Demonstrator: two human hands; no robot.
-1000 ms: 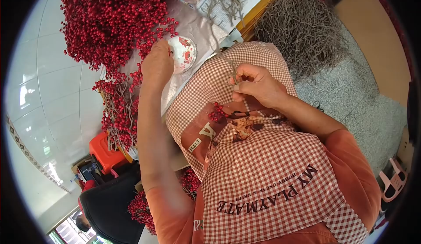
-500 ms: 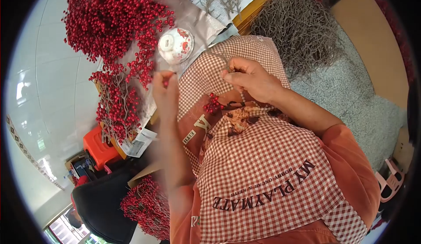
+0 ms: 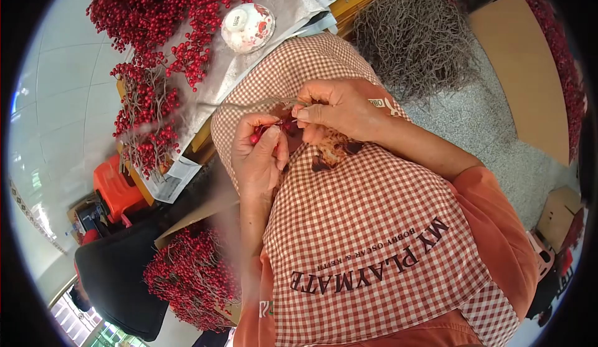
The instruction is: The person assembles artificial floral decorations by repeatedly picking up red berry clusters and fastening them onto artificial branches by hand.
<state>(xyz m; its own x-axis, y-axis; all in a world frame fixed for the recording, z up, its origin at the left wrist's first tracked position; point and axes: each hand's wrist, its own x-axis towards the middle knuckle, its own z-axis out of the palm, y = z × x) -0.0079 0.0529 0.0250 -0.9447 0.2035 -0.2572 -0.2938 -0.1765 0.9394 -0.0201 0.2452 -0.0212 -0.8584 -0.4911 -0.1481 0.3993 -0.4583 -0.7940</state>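
Over my lap, my left hand [image 3: 260, 151] is closed in a pinch on a small cluster of red berries [image 3: 256, 135]. Close beside it, my right hand [image 3: 333, 111] grips a thin grey-brown twig [image 3: 249, 105], whose far end reaches left past my left hand and is blurred. A few dark red berries show between the two hands, their stems mostly hidden by fingers. Beneath both hands is a red-and-white checked apron [image 3: 374, 213].
Berry branches [image 3: 149, 10] heap on the table at upper left, near an upturned patterned bowl [image 3: 248, 28]. Bare grey twigs [image 3: 414, 38] are piled at upper right beside cardboard [image 3: 520, 66]. More berry branches [image 3: 193, 275] stand low on the left, near an orange plastic stool [image 3: 116, 187].
Both hands have come together lower over the lap, the left moving right and down. The twig now lies across toward the left. The view has shifted slightly.
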